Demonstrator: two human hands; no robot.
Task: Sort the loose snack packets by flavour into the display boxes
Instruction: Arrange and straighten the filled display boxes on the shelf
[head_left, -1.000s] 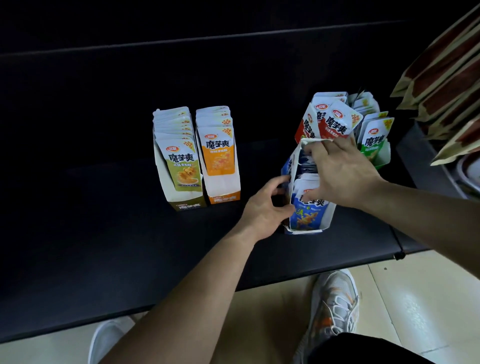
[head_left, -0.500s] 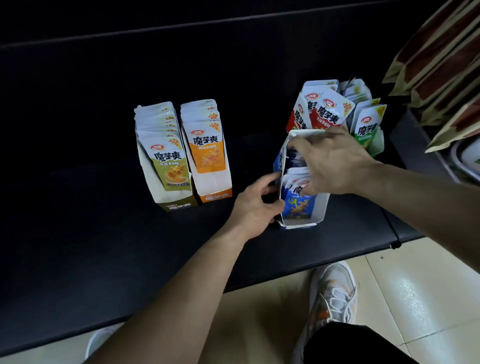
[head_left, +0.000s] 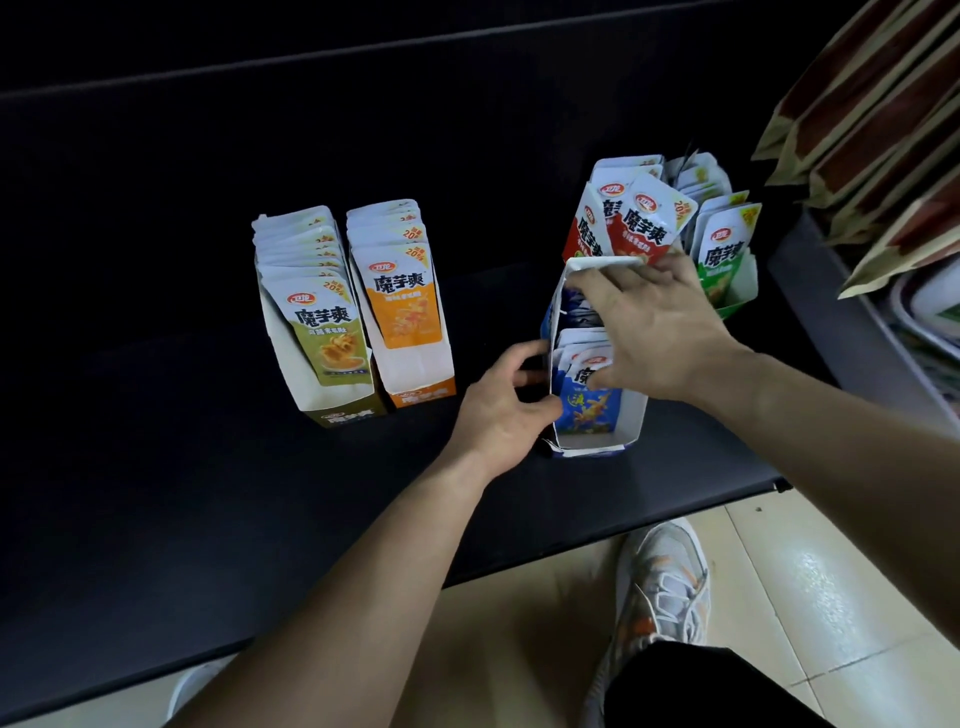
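A blue display box stands near the table's front edge with blue packets upright inside. My left hand grips the box's left wall, thumb and fingers curled at it. My right hand lies over the box, its forefinger at the back wall and its thumb on the front packet, holding the row of blue packets between them. Behind it stand a box of red packets and a box of green packets. To the left are an olive box and an orange box, both full.
The black table ends at a front edge just below the blue box. Brown paper bags lean on a shelf at the right. My shoe is on the tiled floor under the edge.
My right hand has slid from the box's back rim forward over the blue packets, its thumb now on the front packet. My left hand stays on the box's left wall.
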